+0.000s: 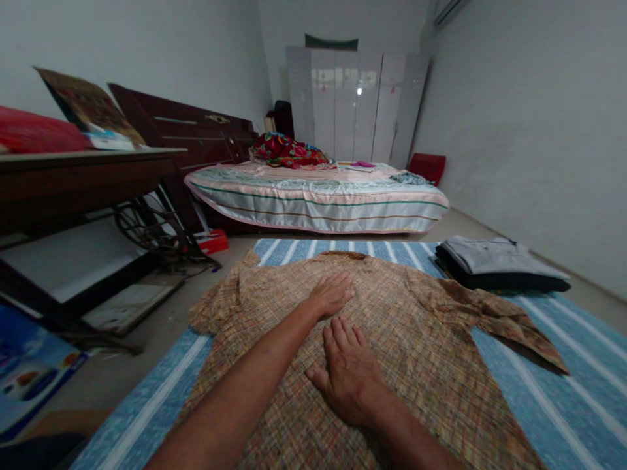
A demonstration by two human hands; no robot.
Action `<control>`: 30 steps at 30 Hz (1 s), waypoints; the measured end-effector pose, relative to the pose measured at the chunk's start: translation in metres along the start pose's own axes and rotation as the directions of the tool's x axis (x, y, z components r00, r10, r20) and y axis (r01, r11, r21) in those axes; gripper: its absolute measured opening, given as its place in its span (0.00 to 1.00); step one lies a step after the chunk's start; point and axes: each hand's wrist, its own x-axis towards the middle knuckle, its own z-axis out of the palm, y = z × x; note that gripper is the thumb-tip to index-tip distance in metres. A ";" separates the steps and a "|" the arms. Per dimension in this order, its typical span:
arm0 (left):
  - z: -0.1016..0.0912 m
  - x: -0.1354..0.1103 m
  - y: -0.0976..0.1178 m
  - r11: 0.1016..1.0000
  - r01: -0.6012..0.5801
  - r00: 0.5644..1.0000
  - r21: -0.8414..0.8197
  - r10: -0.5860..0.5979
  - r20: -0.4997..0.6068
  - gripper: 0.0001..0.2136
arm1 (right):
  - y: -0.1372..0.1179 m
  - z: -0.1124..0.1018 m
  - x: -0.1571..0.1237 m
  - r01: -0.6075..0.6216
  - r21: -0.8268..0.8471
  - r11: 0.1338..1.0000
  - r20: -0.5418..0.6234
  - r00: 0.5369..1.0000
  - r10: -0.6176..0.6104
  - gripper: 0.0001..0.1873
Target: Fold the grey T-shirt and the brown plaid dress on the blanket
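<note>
A brown checked shirt (421, 365) lies spread out on a blue and white striped cloth (548, 339). Its collar points away from me, and its right-hand sleeve stretches out to the side. My left hand (334, 294) rests flat on the upper middle of the shirt, fingers stretched towards the right. Closer to me, my right hand (350, 372) lies palm down on the fabric, its thumb apart from the other fingers. Neither hand grips the cloth. The shirt's lower hem is outside the view.
Folded clothes (494, 261), grey on top of black, are stacked at the right on the striped cloth. Beyond stands a bed (313, 202) with a red floral blanket (289, 150). A treadle sewing table (83, 170) is on the left, a blue box (34, 372) below it.
</note>
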 end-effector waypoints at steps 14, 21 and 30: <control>0.002 -0.008 -0.007 0.997 0.068 0.985 0.032 -0.062 -0.163 0.21 | 0.000 -0.001 0.001 -0.004 -0.018 1.000 0.019 1.000 0.004 0.41; -0.008 -0.012 -0.008 0.987 0.154 0.959 0.043 -0.139 -0.246 0.23 | 0.003 0.004 0.000 0.008 -0.033 0.999 -0.014 1.000 -0.008 0.41; -0.034 -0.107 0.032 0.987 0.156 0.978 0.030 -0.151 -0.142 0.21 | 0.004 -0.001 -0.002 0.020 -0.100 0.995 -0.014 1.000 -0.021 0.40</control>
